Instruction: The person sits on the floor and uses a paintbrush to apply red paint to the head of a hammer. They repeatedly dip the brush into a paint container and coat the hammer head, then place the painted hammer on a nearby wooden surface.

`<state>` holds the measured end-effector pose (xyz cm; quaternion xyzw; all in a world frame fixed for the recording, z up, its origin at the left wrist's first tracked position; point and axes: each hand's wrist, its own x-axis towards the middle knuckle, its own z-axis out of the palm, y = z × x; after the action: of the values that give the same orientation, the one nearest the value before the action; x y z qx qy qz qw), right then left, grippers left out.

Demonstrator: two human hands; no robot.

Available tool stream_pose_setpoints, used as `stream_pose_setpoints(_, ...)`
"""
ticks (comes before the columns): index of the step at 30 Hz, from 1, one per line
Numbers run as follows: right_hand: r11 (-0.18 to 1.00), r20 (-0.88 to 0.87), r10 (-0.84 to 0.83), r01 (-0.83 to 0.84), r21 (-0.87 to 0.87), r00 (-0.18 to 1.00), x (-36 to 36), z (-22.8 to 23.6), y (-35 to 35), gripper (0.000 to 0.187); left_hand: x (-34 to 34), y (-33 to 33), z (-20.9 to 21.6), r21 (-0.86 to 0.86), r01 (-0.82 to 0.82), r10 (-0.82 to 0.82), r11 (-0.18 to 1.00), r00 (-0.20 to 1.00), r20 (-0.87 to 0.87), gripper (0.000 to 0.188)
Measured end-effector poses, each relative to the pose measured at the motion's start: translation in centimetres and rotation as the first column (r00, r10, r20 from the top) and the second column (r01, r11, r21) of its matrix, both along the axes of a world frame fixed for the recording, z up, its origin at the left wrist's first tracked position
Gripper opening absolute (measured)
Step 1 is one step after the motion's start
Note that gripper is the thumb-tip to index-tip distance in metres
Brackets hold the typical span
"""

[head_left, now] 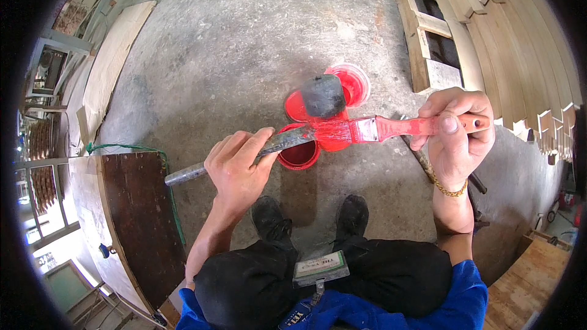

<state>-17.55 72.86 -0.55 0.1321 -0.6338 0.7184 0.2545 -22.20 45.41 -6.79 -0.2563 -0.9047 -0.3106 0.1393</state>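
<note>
My left hand [239, 162] is closed round the grey, worn handle of a mallet [323, 95], holding it above the floor between my feet. The mallet's head is thick and dark at its far end and red with paint on its near part. In my right hand [460, 125] is a paintbrush [394, 127] with a red-smeared handle, pinched between thumb and fingers. Its red bristles touch the painted part of the head. Below the mallet stands a red paint tub [299, 160], partly hidden by the handle. Beyond the head sits a white-rimmed tub [365, 85] with red paint inside.
A brown-faced wooden box or board [137, 214] with a green cord stands at my left. Stacked pale planks [520, 55] and a wooden pallet [422, 36] lie at the right. Dark rods [422, 157] rest on the floor by my right arm. My shoes [272, 220] are close below.
</note>
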Motion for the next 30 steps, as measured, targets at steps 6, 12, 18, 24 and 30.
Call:
stream_pose_setpoints(6, 0.998, 0.021, -0.029, 0.028, 0.058, 0.999, -0.1, -0.3, 0.0, 0.011, 0.0, 0.3, 0.0, 0.001, -0.012, 0.012, 1.0, 1.0, -0.012, 0.031)
stream_pose_setpoints(12, 0.995, 0.031, -0.084, 0.082, 0.047, 0.996, -0.1, -0.4, 0.5, 0.01, -0.1, 0.2, 0.0, 0.016, -0.004, 0.004, 1.0, 1.0, -0.004, 0.031)
stream_pose_setpoints(18, 0.991, 0.039, -0.131, 0.131, -0.001, 0.991, -0.2, -0.7, 1.2, 0.009, 0.0, 0.0, -0.1, 0.026, -0.007, 0.007, 1.0, 1.0, 0.02, 0.031)
stream_pose_setpoints(24, 0.987, 0.058, -0.147, 0.15, -0.053, 0.987, -0.4, -1.1, 1.7, 0.007, 0.0, -0.1, -0.2, 0.06, 0.001, -0.003, 0.998, 0.999, 0.035, 0.032)
stream_pose_setpoints(30, 0.972, 0.104, -0.188, 0.2, -0.123, 0.977, -1.1, -1.5, 2.1, 0.005, 0.1, -0.2, -0.2, 0.089, 0.007, -0.01, 0.996, 0.999, 0.036, 0.032)
